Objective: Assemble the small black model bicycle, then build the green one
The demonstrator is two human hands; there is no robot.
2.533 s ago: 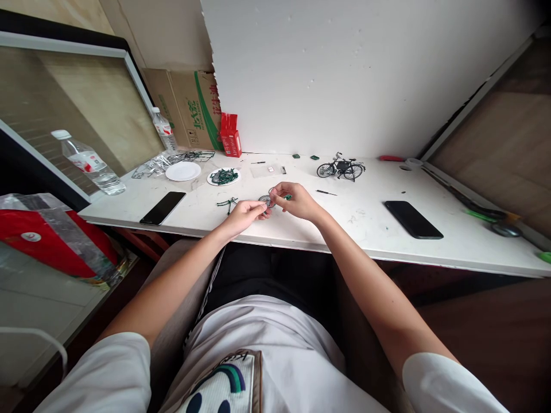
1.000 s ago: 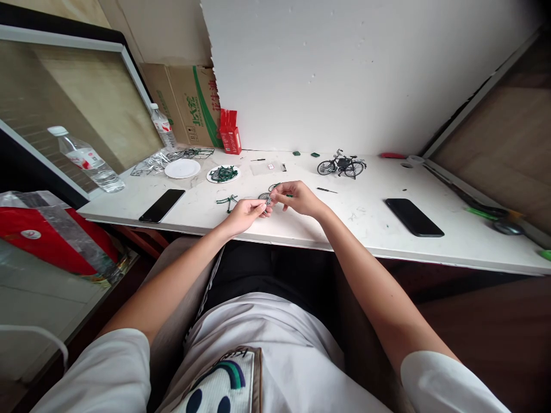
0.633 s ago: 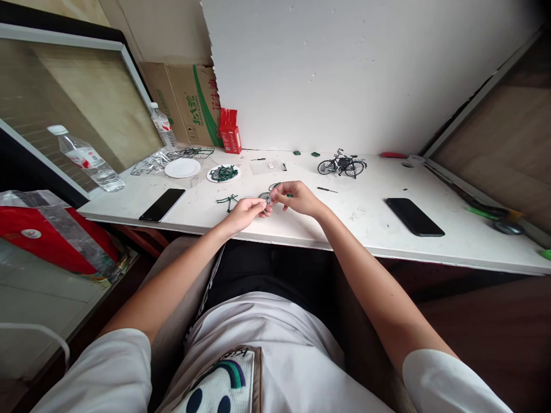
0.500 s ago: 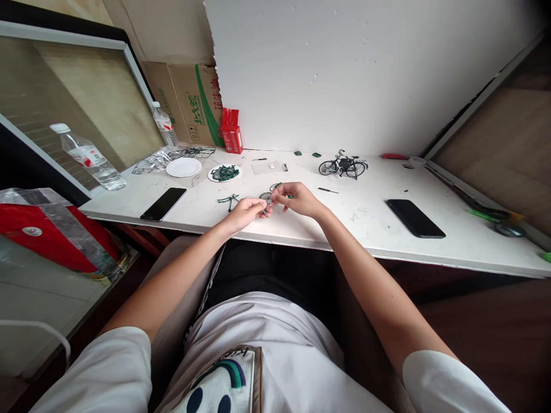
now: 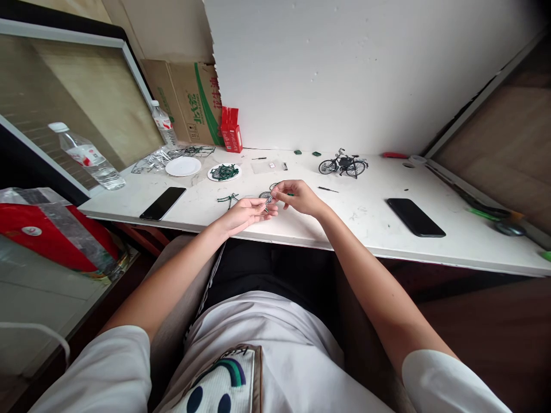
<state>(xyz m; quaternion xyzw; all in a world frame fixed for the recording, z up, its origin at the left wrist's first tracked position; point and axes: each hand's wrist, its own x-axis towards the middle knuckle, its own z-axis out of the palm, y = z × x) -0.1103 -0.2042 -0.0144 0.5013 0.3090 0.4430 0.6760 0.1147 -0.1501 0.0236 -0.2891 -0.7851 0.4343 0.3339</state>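
The surface is white with faint grey smudges. A phone at left, a larger phone at right and a model bicycle are all black. The small spoked wheel is greyish, patterned with fine radiating lines. Dark green parts show against a white plate; a second plate is plain white. The carton is brown with a green band and green and red lettering; the little box is red with white lettering. The shirt is white, its patch bearing a green and dark-blue arc above navy ovals.
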